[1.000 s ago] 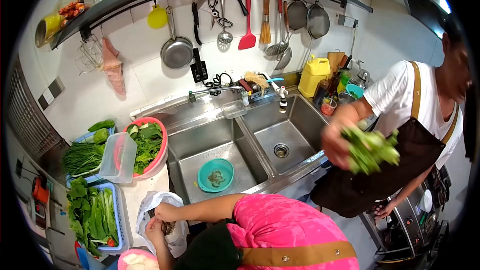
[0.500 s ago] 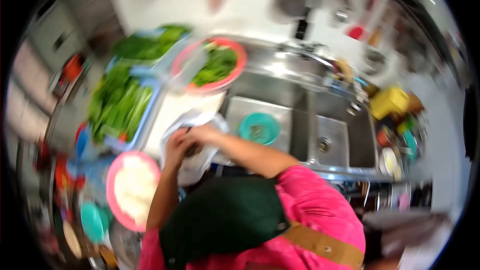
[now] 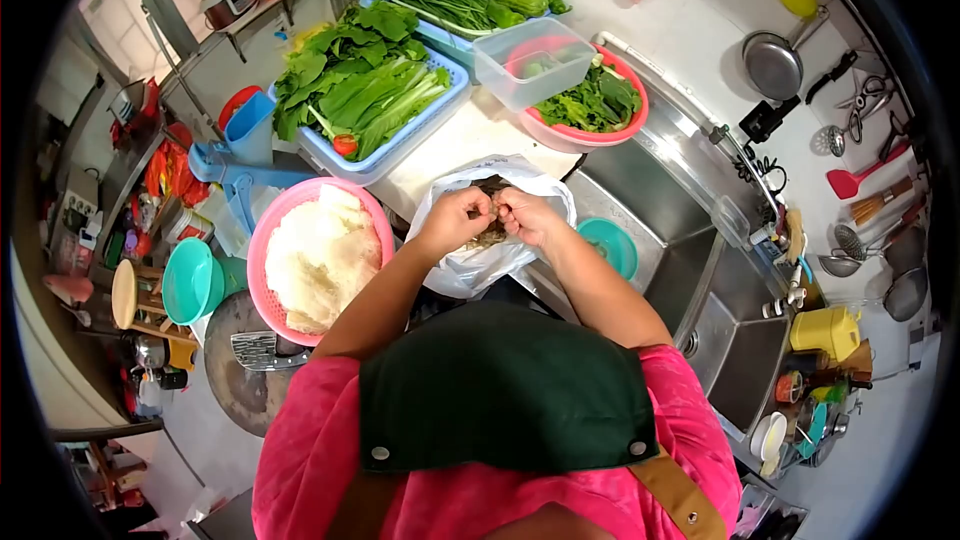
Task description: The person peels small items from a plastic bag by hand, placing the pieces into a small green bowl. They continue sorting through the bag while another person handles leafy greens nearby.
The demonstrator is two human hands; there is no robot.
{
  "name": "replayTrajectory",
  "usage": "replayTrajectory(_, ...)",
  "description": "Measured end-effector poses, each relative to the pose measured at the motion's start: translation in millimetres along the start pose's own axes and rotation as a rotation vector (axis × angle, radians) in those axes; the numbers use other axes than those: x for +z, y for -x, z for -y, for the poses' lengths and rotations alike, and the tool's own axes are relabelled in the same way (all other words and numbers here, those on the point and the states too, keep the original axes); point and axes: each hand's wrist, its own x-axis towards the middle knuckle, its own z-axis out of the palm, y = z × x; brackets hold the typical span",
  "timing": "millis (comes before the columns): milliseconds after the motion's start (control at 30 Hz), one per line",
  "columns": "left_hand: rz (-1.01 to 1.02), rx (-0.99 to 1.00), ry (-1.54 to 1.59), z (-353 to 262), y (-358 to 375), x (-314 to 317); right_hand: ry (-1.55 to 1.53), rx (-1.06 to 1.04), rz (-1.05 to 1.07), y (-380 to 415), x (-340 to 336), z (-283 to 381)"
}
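A white plastic bag (image 3: 455,275) stands with its mouth spread, holding brownish, shrimp-like pieces (image 3: 490,236). Over the opening, my left hand (image 3: 458,220) is closed in a pinch, and my right hand (image 3: 527,217) pinches from the other side. Their fingertips meet around a small brownish, shrimp-like piece that is mostly hidden by the fingers. To the right, a teal bowl (image 3: 622,248) sits in the sink, partly covered by my right forearm.
Leafy greens fill a blue basket (image 3: 372,162). A clear plastic container (image 3: 530,65) overlaps a red bowl (image 3: 640,120) of greens. On the left are a pink basket (image 3: 258,258) of pale food and a cleaver (image 3: 262,350) on a round chopping board (image 3: 235,395). The sink (image 3: 690,225) lies right.
The view has turned and become sharp. My hands, overlapping and blurred before, are now side by side with fingertips meeting over the bag.
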Motion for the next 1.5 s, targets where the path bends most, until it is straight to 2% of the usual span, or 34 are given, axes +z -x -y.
replayTrajectory(67,-0.110,0.020,-0.026,1,0,1,0.116,-0.058,-0.086,2,5,0)
replayTrajectory(167,-0.152,0.075,0.097,-25,1,2,0.032,-0.043,-0.060,-4,4,-2)
replayTrajectory(200,-0.099,0.186,-0.144,-21,1,-4,-0.007,-0.029,-0.054,-2,7,0)
replayTrajectory(333,-0.082,0.106,-0.201,-15,4,-5,0.110,-0.070,-0.005,-2,14,-2)
replayTrajectory(367,-0.087,0.102,-0.201,-8,4,-4,0.164,-0.132,-0.065,-1,18,-2)
replayTrajectory(433,-0.084,-0.070,0.181,0,3,-2,0.219,-0.194,-0.124,-2,20,-3)
replayTrajectory(533,-0.127,-0.118,0.271,-1,4,-1,0.285,-0.261,-0.171,-23,5,-17)
replayTrajectory(600,-0.139,-0.107,0.323,5,6,1,0.545,-0.481,-0.398,-33,-1,-24)
replayTrajectory(633,-0.153,-0.096,0.374,8,6,2,0.545,-0.481,-0.398,-28,-2,-23)
replayTrajectory(700,-0.199,-0.122,0.309,12,6,2,1.237,-0.559,-0.339,-10,-5,-17)
replayTrajectory(733,-0.242,-0.151,0.244,12,6,2,1.285,-0.671,-0.319,-15,-9,-22)
replayTrajectory(767,-0.244,-0.150,0.244,16,6,3,1.287,-0.673,-0.317,-14,-9,-24)
replayTrajectory(833,-0.274,-0.224,0.250,18,4,5,1.329,-0.981,-0.423,-3,5,-22)
replayTrajectory(867,-0.273,-0.224,0.251,19,4,6,1.330,-0.981,-0.423,1,10,-20)
replayTrajectory(933,-0.326,-0.362,0.511,8,4,7,1.309,-1.174,-0.282,6,17,-17)
replayTrajectory(1067,-0.345,-0.431,0.582,8,0,5,1.449,-1.129,-0.316,6,18,-14)
replayTrajectory(1167,-0.307,-0.421,0.637,7,1,6,1.513,-1.187,-0.320,3,18,-15)
replayTrajectory(1233,-0.291,-0.421,0.501,-2,-1,4,1.588,-1.147,-0.336,5,19,-14)
replayTrajectory(1367,-0.202,-0.431,0.433,1,1,1,1.592,-1.187,-0.332,1,15,-18)
replayTrajectory(1433,-0.229,-0.216,0.160,9,1,3,1.626,-1.140,-0.349,3,17,-19)
replayTrajectory(1500,-0.192,-0.273,0.216,12,1,3,1.629,-1.087,-0.353,2,15,-23)
